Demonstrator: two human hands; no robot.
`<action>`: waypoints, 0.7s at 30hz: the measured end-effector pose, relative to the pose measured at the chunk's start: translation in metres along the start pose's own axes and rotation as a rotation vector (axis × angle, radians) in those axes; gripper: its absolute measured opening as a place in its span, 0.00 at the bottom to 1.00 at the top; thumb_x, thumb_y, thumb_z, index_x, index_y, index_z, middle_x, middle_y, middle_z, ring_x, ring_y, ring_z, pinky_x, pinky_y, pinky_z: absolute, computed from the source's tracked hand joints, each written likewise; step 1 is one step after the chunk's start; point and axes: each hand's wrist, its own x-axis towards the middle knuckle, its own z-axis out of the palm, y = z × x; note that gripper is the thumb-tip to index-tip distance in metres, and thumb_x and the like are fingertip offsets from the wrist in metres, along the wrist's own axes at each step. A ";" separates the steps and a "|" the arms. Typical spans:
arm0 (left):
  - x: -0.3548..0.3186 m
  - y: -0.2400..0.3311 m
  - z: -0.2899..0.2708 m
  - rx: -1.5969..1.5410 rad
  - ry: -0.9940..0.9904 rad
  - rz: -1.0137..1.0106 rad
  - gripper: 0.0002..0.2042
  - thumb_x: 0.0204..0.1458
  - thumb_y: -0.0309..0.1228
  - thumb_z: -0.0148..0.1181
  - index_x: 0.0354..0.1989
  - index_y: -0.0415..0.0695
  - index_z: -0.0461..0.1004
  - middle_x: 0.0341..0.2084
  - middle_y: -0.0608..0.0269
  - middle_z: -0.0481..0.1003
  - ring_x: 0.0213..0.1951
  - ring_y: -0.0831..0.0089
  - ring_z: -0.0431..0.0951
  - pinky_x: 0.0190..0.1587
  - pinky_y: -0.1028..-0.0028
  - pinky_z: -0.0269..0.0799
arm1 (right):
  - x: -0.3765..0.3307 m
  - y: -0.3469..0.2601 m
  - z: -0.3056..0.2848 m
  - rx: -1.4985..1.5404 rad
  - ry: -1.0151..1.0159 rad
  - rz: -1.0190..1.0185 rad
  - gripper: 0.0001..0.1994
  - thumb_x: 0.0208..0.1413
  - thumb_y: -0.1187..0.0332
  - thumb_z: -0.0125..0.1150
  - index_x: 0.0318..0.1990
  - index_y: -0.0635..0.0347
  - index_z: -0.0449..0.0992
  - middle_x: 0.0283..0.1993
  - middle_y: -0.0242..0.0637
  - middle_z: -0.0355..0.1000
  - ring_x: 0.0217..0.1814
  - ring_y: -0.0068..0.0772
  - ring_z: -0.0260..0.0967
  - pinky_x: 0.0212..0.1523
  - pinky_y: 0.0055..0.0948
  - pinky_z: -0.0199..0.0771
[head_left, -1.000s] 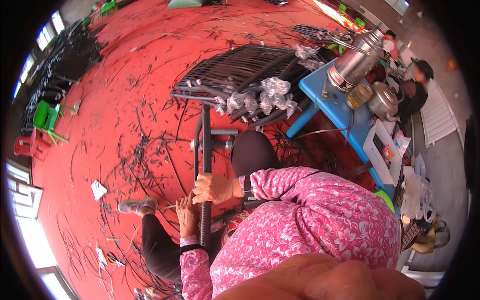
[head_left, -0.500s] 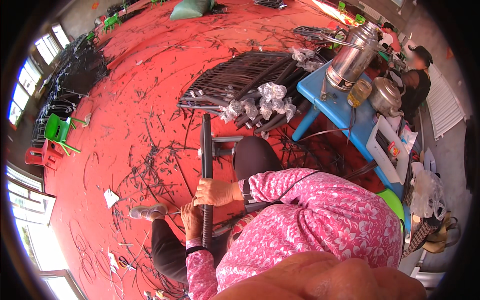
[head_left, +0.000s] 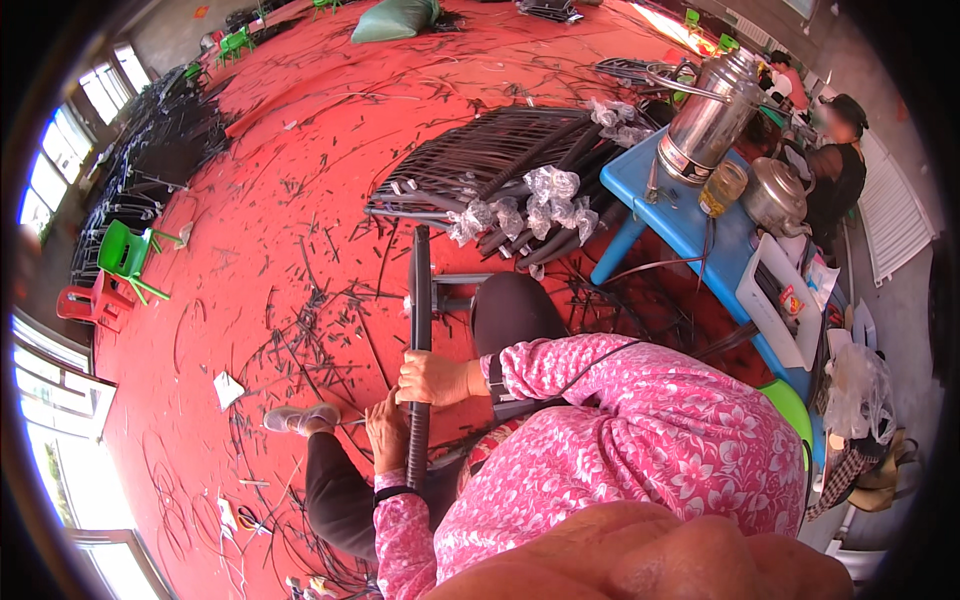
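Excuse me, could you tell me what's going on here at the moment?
A seated person in a pink floral top grips a dark wrapped bar with both hands: the right hand higher, the left hand below. Black strip offcuts litter the red floor. Woven frames lie ahead, beside a blue table.

Pink floral sleeves (head_left: 620, 400), black wrapped bar (head_left: 419, 330), red floor (head_left: 300, 150), blue table (head_left: 690, 225), green chair (head_left: 128, 255).

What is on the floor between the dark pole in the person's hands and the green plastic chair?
In the head view, only red floor strewn with thin dark offcuts lies between the pole and the green chair.
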 end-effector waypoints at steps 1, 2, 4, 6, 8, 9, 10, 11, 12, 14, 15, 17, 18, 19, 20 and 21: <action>-0.001 0.000 0.000 0.004 0.012 0.003 0.23 0.51 0.25 0.57 0.59 0.43 0.73 0.33 0.54 0.79 0.40 0.56 0.79 0.50 0.56 0.70 | 0.000 0.000 0.000 0.000 -0.008 0.002 0.05 0.55 0.62 0.58 0.36 0.48 0.75 0.26 0.25 0.67 0.35 0.29 0.70 0.43 0.35 0.66; -0.001 0.000 0.000 0.008 0.023 0.006 0.23 0.52 0.25 0.57 0.59 0.43 0.73 0.33 0.53 0.79 0.40 0.56 0.79 0.50 0.56 0.70 | 0.001 0.000 0.001 -0.002 -0.012 0.000 0.05 0.55 0.62 0.58 0.37 0.48 0.75 0.26 0.25 0.67 0.35 0.29 0.70 0.43 0.36 0.66; -0.001 0.002 -0.003 0.009 0.029 0.000 0.22 0.52 0.25 0.57 0.58 0.43 0.73 0.33 0.53 0.79 0.40 0.56 0.79 0.50 0.56 0.69 | 0.003 -0.001 -0.002 -0.009 -0.053 0.004 0.05 0.56 0.62 0.58 0.37 0.47 0.75 0.26 0.24 0.67 0.35 0.29 0.70 0.43 0.36 0.66; 0.001 0.006 -0.008 0.005 0.012 -0.015 0.22 0.52 0.25 0.57 0.58 0.42 0.73 0.34 0.53 0.79 0.41 0.56 0.79 0.50 0.57 0.69 | 0.006 -0.002 -0.007 0.009 0.036 -0.013 0.04 0.55 0.62 0.57 0.36 0.46 0.76 0.26 0.24 0.68 0.35 0.28 0.70 0.42 0.35 0.66; 0.002 0.010 -0.012 -0.027 0.022 -0.010 0.22 0.52 0.26 0.57 0.58 0.42 0.74 0.34 0.53 0.80 0.41 0.56 0.79 0.50 0.57 0.69 | 0.008 -0.003 -0.015 0.033 0.055 -0.023 0.05 0.55 0.62 0.57 0.36 0.45 0.77 0.27 0.24 0.69 0.35 0.28 0.71 0.41 0.35 0.66; 0.003 0.011 -0.012 -0.031 0.020 -0.031 0.22 0.52 0.26 0.57 0.58 0.41 0.74 0.34 0.53 0.80 0.41 0.56 0.79 0.50 0.57 0.69 | 0.008 -0.002 -0.018 0.044 0.048 -0.027 0.05 0.55 0.63 0.57 0.37 0.45 0.77 0.27 0.24 0.69 0.35 0.29 0.71 0.41 0.35 0.66; 0.003 0.012 -0.012 0.001 0.006 -0.033 0.21 0.53 0.26 0.57 0.57 0.42 0.74 0.36 0.53 0.80 0.42 0.57 0.79 0.51 0.56 0.69 | 0.008 -0.001 -0.022 0.070 0.015 -0.039 0.06 0.55 0.63 0.57 0.38 0.45 0.78 0.27 0.24 0.70 0.35 0.29 0.72 0.41 0.35 0.66; 0.003 0.012 -0.010 -0.010 0.002 0.012 0.21 0.53 0.26 0.57 0.58 0.43 0.74 0.37 0.54 0.80 0.43 0.57 0.79 0.53 0.56 0.69 | 0.008 0.002 -0.025 0.033 -0.007 -0.055 0.06 0.55 0.63 0.57 0.39 0.45 0.78 0.27 0.24 0.70 0.34 0.29 0.72 0.41 0.35 0.66; 0.002 0.010 -0.007 0.000 -0.003 0.016 0.21 0.53 0.27 0.57 0.58 0.43 0.74 0.38 0.54 0.80 0.44 0.57 0.79 0.54 0.55 0.69 | 0.009 0.004 -0.026 0.029 -0.050 -0.098 0.07 0.54 0.63 0.57 0.39 0.45 0.78 0.27 0.24 0.70 0.34 0.30 0.73 0.40 0.36 0.67; -0.004 0.000 -0.002 -0.012 -0.010 -0.028 0.21 0.54 0.27 0.56 0.59 0.43 0.73 0.41 0.55 0.80 0.46 0.57 0.79 0.58 0.53 0.68 | 0.017 0.012 -0.027 0.051 -0.109 -0.197 0.09 0.54 0.64 0.57 0.42 0.45 0.77 0.28 0.25 0.70 0.33 0.30 0.72 0.39 0.35 0.67; -0.006 -0.007 0.002 -0.040 0.012 -0.053 0.21 0.55 0.28 0.56 0.59 0.44 0.73 0.42 0.56 0.80 0.48 0.57 0.79 0.61 0.52 0.66 | 0.022 0.017 -0.027 0.088 -0.133 -0.254 0.11 0.54 0.63 0.57 0.45 0.45 0.77 0.28 0.24 0.70 0.33 0.30 0.72 0.38 0.35 0.68; -0.005 -0.024 0.006 -0.043 -0.008 -0.124 0.17 0.59 0.30 0.55 0.57 0.45 0.74 0.42 0.54 0.80 0.48 0.54 0.78 0.61 0.49 0.67 | 0.047 0.034 -0.026 0.086 -0.029 -0.309 0.10 0.53 0.66 0.59 0.43 0.46 0.78 0.25 0.26 0.70 0.29 0.32 0.72 0.33 0.37 0.68; -0.004 -0.031 0.003 -0.104 -0.017 -0.145 0.14 0.61 0.29 0.53 0.53 0.44 0.75 0.41 0.53 0.80 0.46 0.53 0.79 0.56 0.51 0.71 | 0.060 0.048 -0.031 0.064 -0.069 -0.328 0.08 0.54 0.67 0.59 0.41 0.46 0.79 0.24 0.27 0.68 0.28 0.33 0.71 0.32 0.37 0.69; -0.002 -0.043 -0.005 -0.135 -0.044 -0.130 0.11 0.62 0.28 0.52 0.49 0.42 0.76 0.37 0.53 0.80 0.42 0.52 0.81 0.50 0.56 0.75 | 0.076 0.058 -0.036 0.079 -0.116 -0.303 0.08 0.56 0.68 0.58 0.42 0.45 0.79 0.23 0.28 0.67 0.28 0.34 0.70 0.33 0.37 0.68; 0.003 -0.047 -0.015 -0.298 0.154 -0.079 0.12 0.59 0.28 0.53 0.48 0.42 0.78 0.31 0.50 0.79 0.35 0.52 0.82 0.36 0.60 0.77 | 0.093 0.070 -0.048 0.032 -0.091 -0.317 0.08 0.55 0.64 0.59 0.41 0.40 0.79 0.25 0.24 0.70 0.29 0.32 0.72 0.36 0.35 0.68; 0.007 -0.050 -0.029 -0.447 0.147 -0.066 0.12 0.63 0.29 0.53 0.51 0.41 0.78 0.27 0.57 0.78 0.32 0.64 0.82 0.35 0.67 0.77 | 0.112 0.082 -0.061 0.038 -0.084 -0.326 0.10 0.54 0.66 0.61 0.43 0.39 0.81 0.25 0.23 0.71 0.29 0.32 0.71 0.36 0.35 0.68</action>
